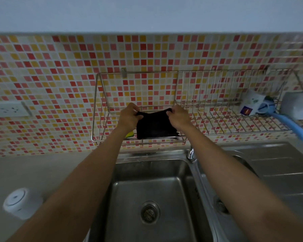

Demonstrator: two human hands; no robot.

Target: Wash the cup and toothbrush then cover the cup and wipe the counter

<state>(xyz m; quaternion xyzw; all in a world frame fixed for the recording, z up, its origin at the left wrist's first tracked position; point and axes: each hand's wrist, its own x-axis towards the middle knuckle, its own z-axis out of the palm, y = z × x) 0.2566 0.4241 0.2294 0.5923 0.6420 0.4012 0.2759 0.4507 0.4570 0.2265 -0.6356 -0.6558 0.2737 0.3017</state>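
A dark cloth (155, 125) hangs spread over the front of the wall-mounted wire rack (199, 74). My left hand (129, 116) pinches its upper left corner and my right hand (179, 117) pinches its upper right corner. At the right end of the rack lies a white printed cup (251, 103) on its side, with a blue-handled brush (290, 124) sticking out past it. A white container with a lid (18, 202) stands on the grey counter (42, 172) at the lower left.
Below the rack is a steel sink (157, 173) with a drain strainer (150, 213), a tap (191, 154) and a ribbed drainboard (278, 172) at right. A yellow-green sponge (129, 134) lies in the rack. A grey cup (296, 105) sits far right. A wall socket (8, 109) is at left.
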